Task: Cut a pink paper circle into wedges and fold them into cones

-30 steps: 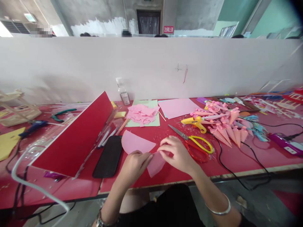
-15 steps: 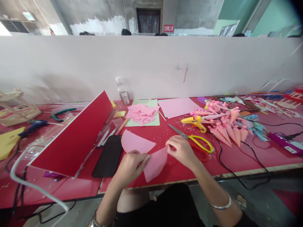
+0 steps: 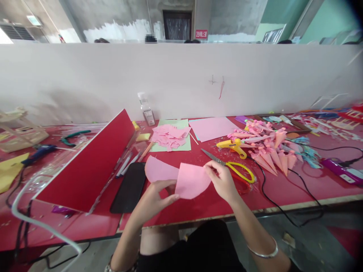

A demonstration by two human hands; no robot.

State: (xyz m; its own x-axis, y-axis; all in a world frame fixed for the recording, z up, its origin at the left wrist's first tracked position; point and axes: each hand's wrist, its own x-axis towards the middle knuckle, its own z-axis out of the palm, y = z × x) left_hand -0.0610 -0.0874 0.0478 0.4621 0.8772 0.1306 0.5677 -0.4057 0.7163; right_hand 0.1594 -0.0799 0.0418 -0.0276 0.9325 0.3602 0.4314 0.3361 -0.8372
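Observation:
A pink quarter-round piece of paper (image 3: pixel 193 181) is held up a little above the red table, its curved edge toward the lower right. My right hand (image 3: pixel 222 181) pinches its upper right corner between thumb and fingertips. At its left edge is my left hand (image 3: pixel 159 196), thumb and fingers spread apart, their tips at the paper's edge; I cannot tell whether any fingertip lies behind it. Another pink paper sector (image 3: pixel 160 170) lies flat behind my left hand. Scissors (image 3: pixel 239 172) with yellow handles rest just beyond my right hand.
A black phone (image 3: pixel 129 189) and a tilted red board (image 3: pixel 90 162) stand left. Torn pink paper scraps (image 3: pixel 170 136) lie on a green sheet, beside a pink sheet (image 3: pixel 212 128). Rightward are a yellow glue gun (image 3: pixel 234 145), several pink paper cones (image 3: pixel 272 155) and a black cord (image 3: pixel 265 185).
The pink paper in my hands has been lifted and turned, so its straight edge now faces up. My left hand's fingers have spread apart; my right hand has shifted slightly right.

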